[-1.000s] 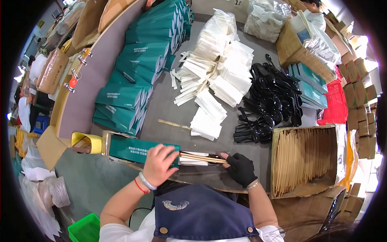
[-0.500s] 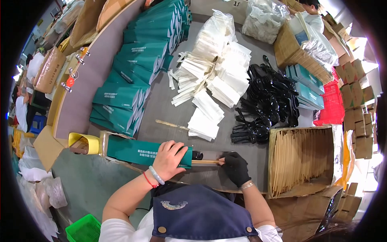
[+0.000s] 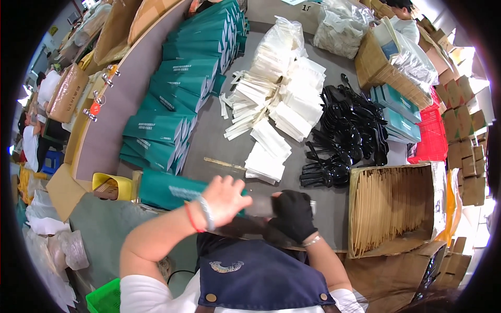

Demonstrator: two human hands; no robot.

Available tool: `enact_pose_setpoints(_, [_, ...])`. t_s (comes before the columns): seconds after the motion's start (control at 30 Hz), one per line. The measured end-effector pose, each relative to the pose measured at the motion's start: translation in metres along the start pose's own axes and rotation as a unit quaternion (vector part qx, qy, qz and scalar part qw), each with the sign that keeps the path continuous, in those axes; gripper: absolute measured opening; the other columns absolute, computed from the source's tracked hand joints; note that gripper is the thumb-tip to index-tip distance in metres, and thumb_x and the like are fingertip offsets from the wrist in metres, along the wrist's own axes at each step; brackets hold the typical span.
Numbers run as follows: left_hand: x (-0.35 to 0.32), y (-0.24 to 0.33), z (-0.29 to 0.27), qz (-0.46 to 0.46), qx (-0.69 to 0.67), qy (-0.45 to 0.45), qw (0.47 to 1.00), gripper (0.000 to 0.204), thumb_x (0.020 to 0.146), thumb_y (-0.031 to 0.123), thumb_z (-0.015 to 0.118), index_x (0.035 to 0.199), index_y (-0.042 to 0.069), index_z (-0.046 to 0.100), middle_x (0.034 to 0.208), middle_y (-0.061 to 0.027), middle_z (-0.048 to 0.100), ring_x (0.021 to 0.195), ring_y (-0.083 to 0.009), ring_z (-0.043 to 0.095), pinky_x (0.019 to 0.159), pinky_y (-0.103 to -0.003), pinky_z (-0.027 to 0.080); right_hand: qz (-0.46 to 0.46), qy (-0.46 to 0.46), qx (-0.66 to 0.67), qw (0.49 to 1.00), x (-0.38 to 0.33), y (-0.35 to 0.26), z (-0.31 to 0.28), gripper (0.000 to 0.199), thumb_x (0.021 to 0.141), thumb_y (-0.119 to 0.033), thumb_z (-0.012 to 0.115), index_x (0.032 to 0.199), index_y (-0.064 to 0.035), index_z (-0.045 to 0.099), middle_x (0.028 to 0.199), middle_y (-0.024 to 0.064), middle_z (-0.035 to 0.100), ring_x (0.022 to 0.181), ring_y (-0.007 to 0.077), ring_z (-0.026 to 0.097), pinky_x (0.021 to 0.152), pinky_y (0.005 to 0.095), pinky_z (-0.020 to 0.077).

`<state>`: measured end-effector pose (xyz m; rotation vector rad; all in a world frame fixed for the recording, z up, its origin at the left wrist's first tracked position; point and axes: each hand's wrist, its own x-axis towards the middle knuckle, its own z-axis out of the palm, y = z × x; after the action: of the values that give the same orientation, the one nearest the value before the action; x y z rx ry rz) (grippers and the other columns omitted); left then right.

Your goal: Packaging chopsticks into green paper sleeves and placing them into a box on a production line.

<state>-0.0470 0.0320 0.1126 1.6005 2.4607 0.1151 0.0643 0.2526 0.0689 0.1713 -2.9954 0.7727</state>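
A long green printed paper sleeve (image 3: 169,190) lies along the near edge of the table. My left hand (image 3: 224,201), wearing a bracelet and a red cord, is curled over the sleeve's right end and is slightly blurred. To its right is my right hand (image 3: 293,214) in a black fingerless glove, with its fingers closed. A pale edge shows beside the glove, but what the fingers hold is hidden. Between the two hands a greyish strip is smeared by motion. Beyond them lie white paper packets (image 3: 265,163) and a heap of black plastic spoons (image 3: 334,164).
Stacked green sleeves (image 3: 156,128) line the left side of the table. An open carton of wooden chopsticks (image 3: 389,208) stands at the right. A yellow container (image 3: 122,187) sits at the left corner. Small green boxes (image 3: 399,122) and a red crate (image 3: 432,135) are farther right.
The chopsticks and black spoon that stuck out of the sleeve's right end no longer show. My right hand has shifted slightly left, and my left hand has lifted and curled at the sleeve's end.
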Motion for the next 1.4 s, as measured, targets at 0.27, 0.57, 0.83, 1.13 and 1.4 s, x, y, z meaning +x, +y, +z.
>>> enact_pose_setpoints(0.27, [-0.031,-0.076,-0.001,-0.185,0.037,0.255,0.948,0.035,0.066,0.017,0.072,0.098,0.007,0.063,0.123,-0.0182,0.052,0.118,-0.0380,0.044,0.098,-0.049,0.039,0.105,0.049,-0.015,0.993,-0.015,0.010,-0.027,0.059,0.063,-0.035,0.082,0.112,-0.0107,0.058,0.101,0.0088,0.061,0.096,0.0290,0.058,0.083,0.0439,0.0401])
enact_pose_setpoints(0.57, [-0.036,-0.004,0.103,-0.337,-0.193,0.236,0.891,0.086,0.058,0.045,0.085,0.128,0.005,0.053,0.134,-0.0154,0.046,0.131,-0.0399,0.034,0.108,-0.064,0.018,0.062,-0.043,-0.078,0.994,-0.016,-0.007,-0.029,0.058,0.063,-0.036,0.081,0.111,-0.0117,0.060,0.103,0.0065,0.061,0.097,0.0271,0.058,0.086,0.0426,0.0396])
enact_pose_setpoints(0.83, [-0.032,0.004,0.099,-0.347,-0.182,0.225,0.892,0.090,0.058,0.047,0.085,0.130,0.004,0.052,0.136,-0.0137,0.046,0.133,-0.0394,0.033,0.109,-0.064,0.015,0.038,-0.061,-0.094,0.993,-0.017,-0.007,-0.027,0.059,0.063,-0.038,0.081,0.112,-0.0115,0.060,0.104,0.0068,0.061,0.097,0.0267,0.059,0.088,0.0429,0.0389])
enact_pose_setpoints(1.13, [-0.034,0.000,0.092,-0.335,-0.207,0.201,0.897,0.095,0.058,0.047,0.086,0.134,0.003,0.048,0.139,-0.0157,0.046,0.134,-0.0393,0.033,0.109,-0.065,0.015,0.009,-0.099,0.007,0.995,0.001,-0.019,-0.003,0.062,0.067,-0.043,0.078,0.113,-0.0057,0.058,0.110,0.0129,0.058,0.105,0.0311,0.055,0.094,0.0451,0.0367])
enact_pose_setpoints(1.4, [0.008,-0.045,0.058,-0.169,-0.212,0.191,0.943,0.059,0.075,0.022,0.076,0.126,0.000,0.054,0.138,-0.0193,0.045,0.125,-0.0383,0.042,0.105,-0.045,0.036,-0.022,0.085,0.080,0.993,0.014,-0.019,0.022,0.060,0.068,-0.034,0.080,0.118,-0.0102,0.058,0.114,0.0116,0.058,0.106,0.0301,0.054,0.091,0.0445,0.0387])
